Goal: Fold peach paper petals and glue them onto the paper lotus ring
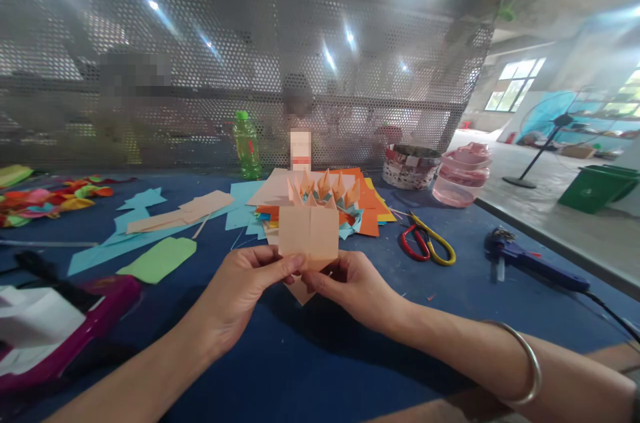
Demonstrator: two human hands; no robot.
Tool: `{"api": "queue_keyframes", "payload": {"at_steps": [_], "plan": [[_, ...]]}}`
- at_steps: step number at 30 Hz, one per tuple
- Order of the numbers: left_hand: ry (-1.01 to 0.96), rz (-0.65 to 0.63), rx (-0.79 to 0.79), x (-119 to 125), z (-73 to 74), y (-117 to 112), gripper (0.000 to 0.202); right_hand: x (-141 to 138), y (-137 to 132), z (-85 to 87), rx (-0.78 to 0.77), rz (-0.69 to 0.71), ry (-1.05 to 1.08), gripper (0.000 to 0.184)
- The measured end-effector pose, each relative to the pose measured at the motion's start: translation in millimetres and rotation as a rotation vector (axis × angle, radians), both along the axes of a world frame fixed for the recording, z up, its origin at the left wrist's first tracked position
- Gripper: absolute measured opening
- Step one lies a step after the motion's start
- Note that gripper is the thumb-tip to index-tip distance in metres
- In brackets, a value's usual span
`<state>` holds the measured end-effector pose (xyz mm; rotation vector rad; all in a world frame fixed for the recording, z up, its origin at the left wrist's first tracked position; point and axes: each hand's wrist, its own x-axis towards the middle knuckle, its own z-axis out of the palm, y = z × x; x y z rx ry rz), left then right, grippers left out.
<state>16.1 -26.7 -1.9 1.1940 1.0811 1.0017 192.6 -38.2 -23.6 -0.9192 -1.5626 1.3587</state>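
Observation:
Over the front of the blue tabletop, a partly folded sheet of peach paper (309,230) is held upright between both hands. My left hand (257,270) pinches its lower left edge, thumb on the near face. On the lower right, my right hand (345,283) grips the same sheet with thumb and fingers closed. The paper tapers at the bottom, and a pointed flap (303,292) shows below the thumbs. Just behind it stand several pointed folded-paper shapes (326,184) in peach, partly hidden by the sheet. Stacked orange sheets (369,213) lie beyond.
Scissors (427,240) and a blue glue gun (535,264) lie right. Behind are a green bottle (247,146), a woven basket (410,166) and pink plastic containers (460,176). Green paper (160,260) and a magenta tray (110,306) are left. A perforated screen (200,76) stands behind.

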Motion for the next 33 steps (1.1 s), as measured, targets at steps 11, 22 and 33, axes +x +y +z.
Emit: {"api": "queue_keyframes", "payload": {"at_steps": [11, 22, 33], "plan": [[0.007, 0.018, -0.007, 2.1, 1.9, -0.9, 0.026, 2.0, -1.1, 2.1, 0.024, -0.017, -0.041, 0.037], [0.018, 0.007, -0.008, 1.9, -0.2, -1.2, 0.024, 0.5, -1.1, 0.3, -0.005, -0.032, -0.031, 0.033], [-0.031, -0.039, 0.001, 2.0, -0.4, -2.5, 0.023, 1.6, 0.8, -3.1, 0.021, -0.057, -0.067, 0.032]]}}
